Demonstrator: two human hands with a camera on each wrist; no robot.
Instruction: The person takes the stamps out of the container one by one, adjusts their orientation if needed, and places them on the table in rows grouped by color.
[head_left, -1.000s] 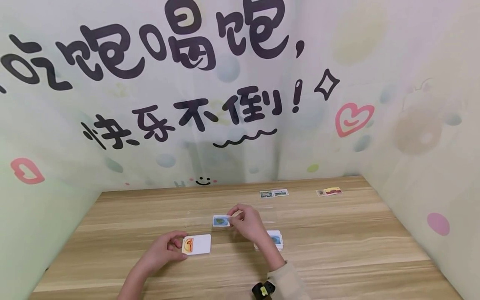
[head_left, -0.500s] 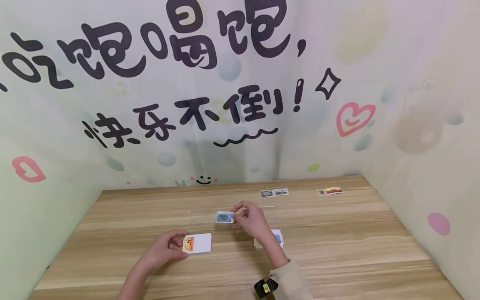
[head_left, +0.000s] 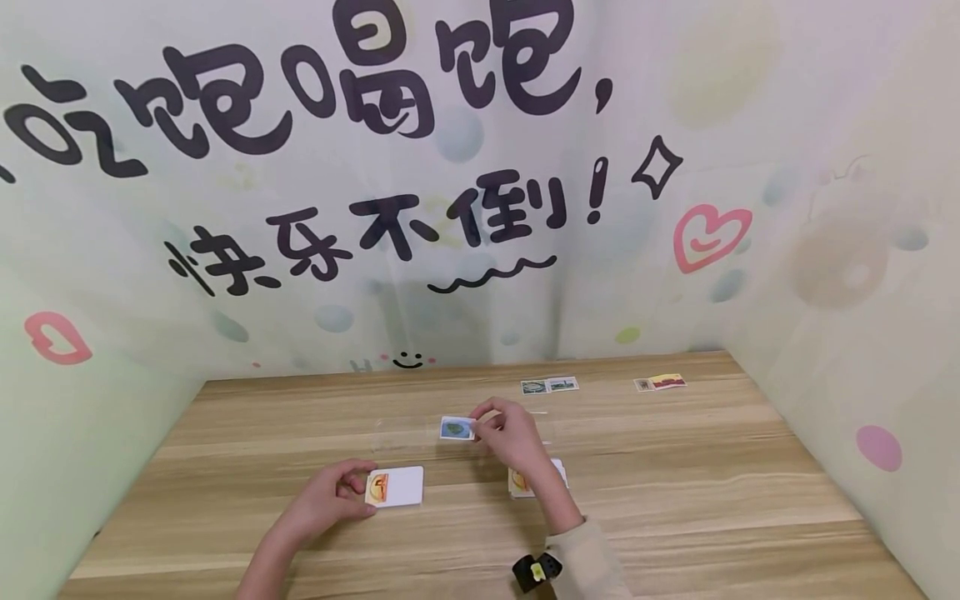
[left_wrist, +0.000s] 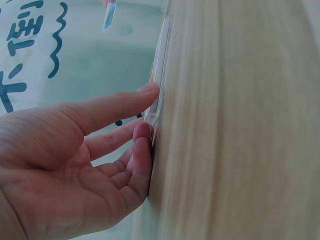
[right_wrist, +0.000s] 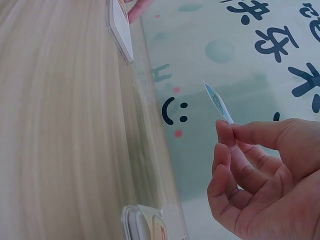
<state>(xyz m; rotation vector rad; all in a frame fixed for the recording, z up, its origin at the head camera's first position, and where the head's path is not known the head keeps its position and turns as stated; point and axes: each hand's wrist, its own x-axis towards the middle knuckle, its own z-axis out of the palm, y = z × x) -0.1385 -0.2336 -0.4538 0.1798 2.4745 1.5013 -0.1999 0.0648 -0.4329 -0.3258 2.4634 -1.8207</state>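
Observation:
In the head view my left hand point(head_left: 330, 490) holds the left edge of a flat stack of white cards point(head_left: 405, 486) lying on the table. An orange picture stamp point(head_left: 378, 487) lies on its left end. The left wrist view shows my thumb and fingers at the stack's edges. My right hand point(head_left: 512, 435) pinches a small blue stamp point(head_left: 456, 428) with a green shape, by its right edge. In the right wrist view this stamp point(right_wrist: 218, 102) is tilted and held above the table. Partly behind my right wrist lies a second card stack point(head_left: 520, 483) with an orange picture.
Clear plastic point(head_left: 401, 433) lies flat on the wooden table point(head_left: 697, 492) beyond the hands. Farther back are a pair of greenish stamps point(head_left: 550, 385) and, to their right, a pair with a red and yellow one point(head_left: 667, 382). A printed curtain point(head_left: 480, 333) rises behind.
My right hand has moved a little to the right and away from me with the blue stamp. More of the right stack's orange picture now shows. My left hand has stayed still.

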